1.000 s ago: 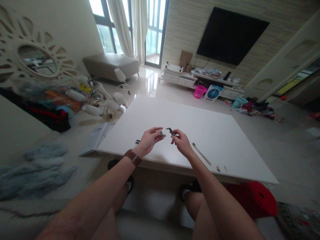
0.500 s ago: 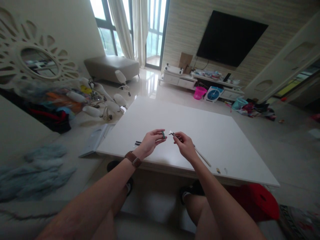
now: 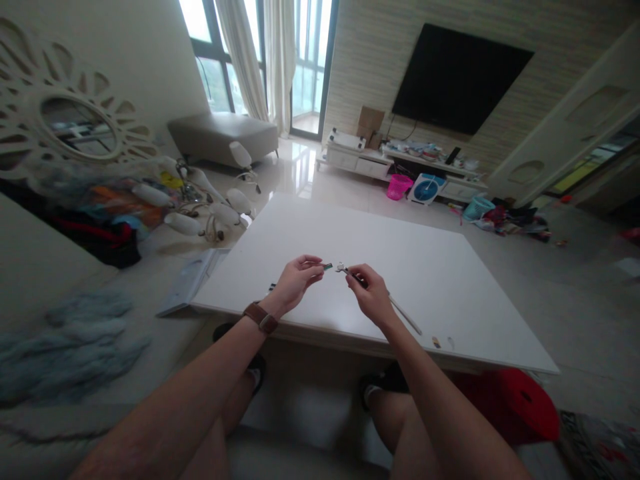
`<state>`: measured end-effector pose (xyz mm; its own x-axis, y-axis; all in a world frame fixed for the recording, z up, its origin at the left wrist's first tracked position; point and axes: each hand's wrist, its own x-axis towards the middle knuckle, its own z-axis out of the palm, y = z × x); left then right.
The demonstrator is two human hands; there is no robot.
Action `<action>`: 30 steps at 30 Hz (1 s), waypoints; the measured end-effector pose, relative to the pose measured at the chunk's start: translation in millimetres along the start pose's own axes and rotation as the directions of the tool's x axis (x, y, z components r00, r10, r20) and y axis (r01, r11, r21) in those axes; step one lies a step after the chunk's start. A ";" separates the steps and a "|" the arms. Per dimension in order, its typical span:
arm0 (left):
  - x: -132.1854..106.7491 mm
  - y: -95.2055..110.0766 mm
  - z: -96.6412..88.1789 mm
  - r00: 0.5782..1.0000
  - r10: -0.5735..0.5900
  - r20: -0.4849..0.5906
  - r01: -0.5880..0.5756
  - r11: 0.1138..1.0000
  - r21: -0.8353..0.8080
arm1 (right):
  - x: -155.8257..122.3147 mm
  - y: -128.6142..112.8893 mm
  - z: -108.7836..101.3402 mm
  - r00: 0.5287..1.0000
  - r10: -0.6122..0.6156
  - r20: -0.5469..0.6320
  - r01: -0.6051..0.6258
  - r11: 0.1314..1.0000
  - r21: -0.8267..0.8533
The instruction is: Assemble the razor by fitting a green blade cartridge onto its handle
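Observation:
Above the white table (image 3: 350, 230), my left hand (image 3: 295, 283) pinches a small flat green piece (image 3: 328, 267) between thumb and fingertips. It looks like a bit of circuit board, though it is too small to be sure. Facing it, a short gap away, my right hand (image 3: 369, 290) is closed around a small dark-handled tool with a silvery head (image 3: 341, 267). The head's exact shape is hard to make out. A thin pale rod (image 3: 407, 315) lies on the table beside my right wrist. Small dark pieces (image 3: 272, 287) show behind my left wrist, partly hidden.
Near the front edge at right lie a small dark-and-yellow piece (image 3: 437, 343) and a small clear piece (image 3: 451, 343). A red roll (image 3: 525, 407) stands below that edge. Left of the table are a flat pale panel (image 3: 187, 283) and a white-shaded lamp (image 3: 225, 212).
My left hand has turned and drawn slightly left, so the green piece now points toward the silvery head instead of standing upright. My right hand has barely moved.

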<state>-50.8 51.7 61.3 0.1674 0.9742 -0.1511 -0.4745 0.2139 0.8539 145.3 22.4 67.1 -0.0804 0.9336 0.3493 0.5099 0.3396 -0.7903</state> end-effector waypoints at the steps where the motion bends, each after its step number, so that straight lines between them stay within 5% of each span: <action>1: 0.3 1.6 -1.0 1.000 0.013 0.006 -0.013 1.000 0.005 | -0.2 -1.1 -0.3 1.000 0.002 -0.003 -0.002 1.000 0.002; 13: -7.1 2.5 -1.0 0.973 -0.056 0.226 -0.001 0.970 0.245 | -1.0 -6.3 10.4 0.985 0.161 0.062 -0.172 0.954 0.247; 21: -6.1 -8.5 0.6 0.971 -0.029 0.237 -0.017 0.982 0.189 | -3.1 -12.6 14.7 0.980 0.191 -0.048 -0.162 0.921 0.353; 30: -6.7 -11.7 2.5 0.967 -0.069 0.246 0.050 0.995 0.086 | -6.4 -18.8 15.0 0.982 0.190 -0.020 -0.171 0.923 0.345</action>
<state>-44.2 42.5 53.6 0.4072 0.9096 -0.0828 -0.3899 0.2551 0.8848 123.4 11.7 72.2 0.0353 0.9785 0.2032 0.1887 0.1931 -0.9629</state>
